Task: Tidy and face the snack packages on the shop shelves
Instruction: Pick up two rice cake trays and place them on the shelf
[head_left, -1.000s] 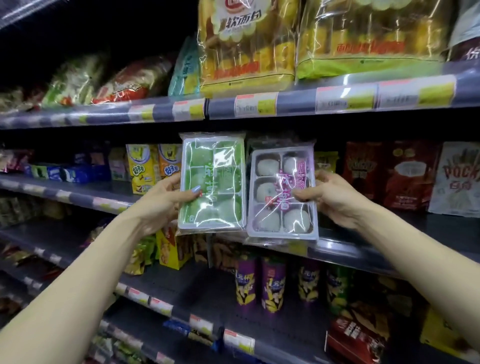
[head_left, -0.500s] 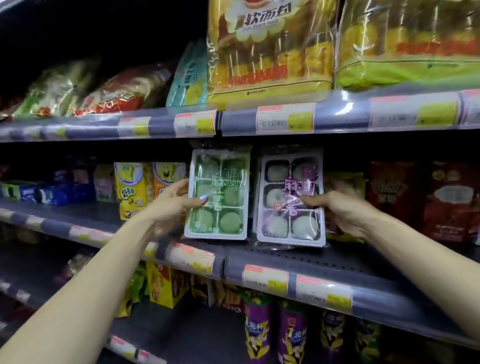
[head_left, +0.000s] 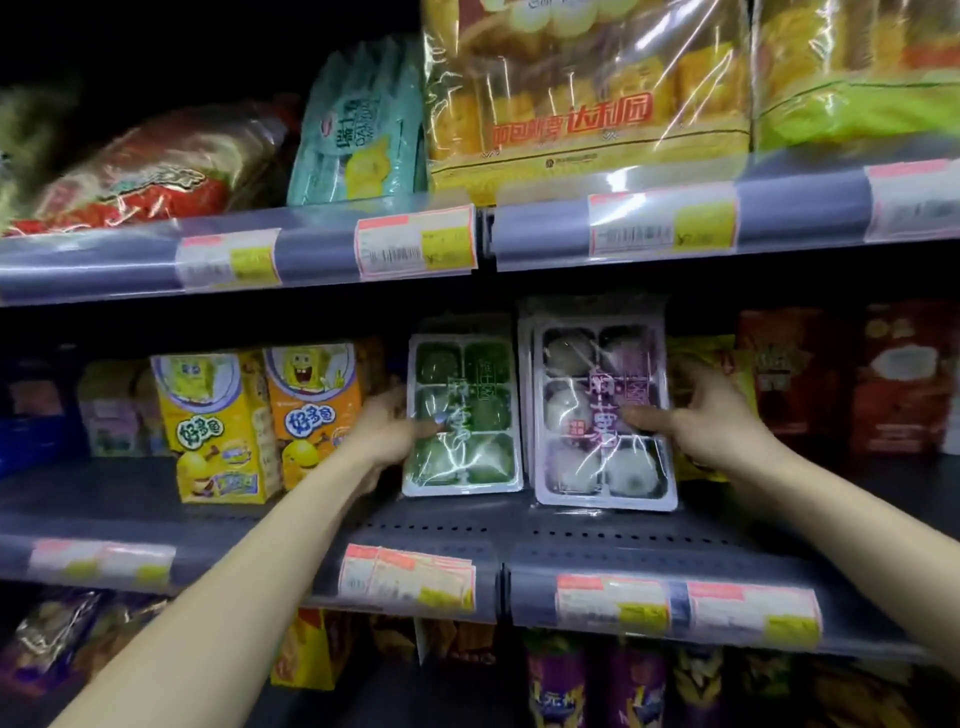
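Clear film wraps two six-cell mochi trays standing upright on the grey perforated shelf (head_left: 597, 535). The left hand (head_left: 387, 434) grips the green mochi tray (head_left: 464, 415) by its left edge, thumb across the front. The right hand (head_left: 696, 415) pinches the purple-labelled mochi tray (head_left: 602, 415), white balls inside. Left of the left hand stand two yellow cartoon boxes (head_left: 260, 421); beyond, dark shelving.
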